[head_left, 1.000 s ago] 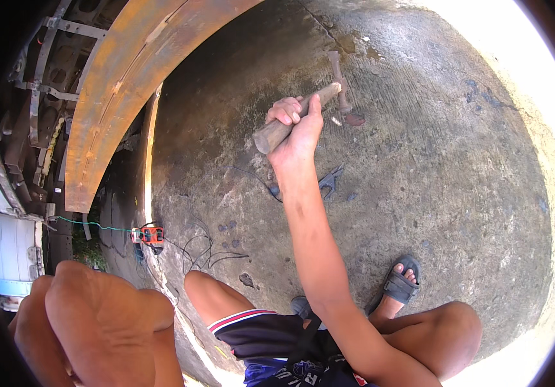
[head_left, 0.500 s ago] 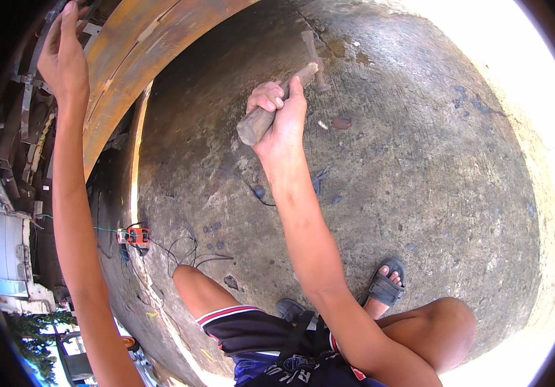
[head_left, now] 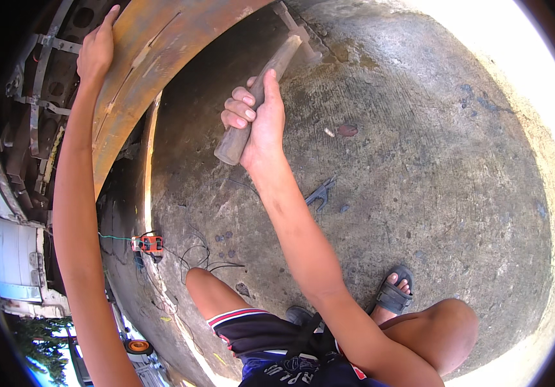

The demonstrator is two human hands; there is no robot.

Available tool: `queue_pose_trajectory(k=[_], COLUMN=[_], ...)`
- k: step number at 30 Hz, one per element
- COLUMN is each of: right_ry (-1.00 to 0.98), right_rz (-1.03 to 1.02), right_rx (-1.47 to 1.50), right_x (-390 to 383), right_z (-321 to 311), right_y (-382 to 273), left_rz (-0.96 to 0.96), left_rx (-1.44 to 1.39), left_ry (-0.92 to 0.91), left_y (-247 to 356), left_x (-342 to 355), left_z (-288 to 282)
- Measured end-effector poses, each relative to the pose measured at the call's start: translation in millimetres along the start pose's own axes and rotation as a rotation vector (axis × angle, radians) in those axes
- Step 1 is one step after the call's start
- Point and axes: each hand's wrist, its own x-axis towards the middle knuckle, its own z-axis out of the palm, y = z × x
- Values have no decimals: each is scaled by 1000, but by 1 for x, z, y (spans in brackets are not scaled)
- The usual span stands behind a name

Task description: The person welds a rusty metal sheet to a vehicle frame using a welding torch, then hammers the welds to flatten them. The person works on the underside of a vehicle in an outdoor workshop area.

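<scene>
My right hand [head_left: 255, 122] is closed round the thick wooden handle of a hammer [head_left: 277, 61], thumb lying along the wood. The motion-blurred hammer head points up and away, over the concrete near a large curved rusty steel beam [head_left: 148, 61]. At the upper left, my left hand [head_left: 97, 55] rests on the beam's left edge. One digit stretches along the metal, while the other fingers appear curled over the edge, mostly out of sight.
A blue-grey clamp-like tool [head_left: 321, 192] lies on the concrete floor [head_left: 432, 174] beyond my right forearm. An orange machine [head_left: 148, 244] with black cables [head_left: 206, 261] stands lower left. Metal framework [head_left: 45, 97] fills the left side. My sandalled foot [head_left: 395, 289] is on the floor.
My right hand has moved left and the hammer has swung up toward the beam's far end. My left hand has shifted right onto the beam's edge. The view has turned slightly.
</scene>
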Motion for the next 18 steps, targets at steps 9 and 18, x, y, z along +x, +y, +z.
queue_pose_trajectory(k=[9,18], right_ry=[43,153], right_rz=[-55,-129], right_rx=[87,216], right_x=[5,-12], right_z=[9,32], right_y=[-1,16], left_rz=[180,-66], left_rx=[-160,-545], left_ry=[-68,-246], left_y=[-26,-3], left_x=[20,7], left_z=[8,-2])
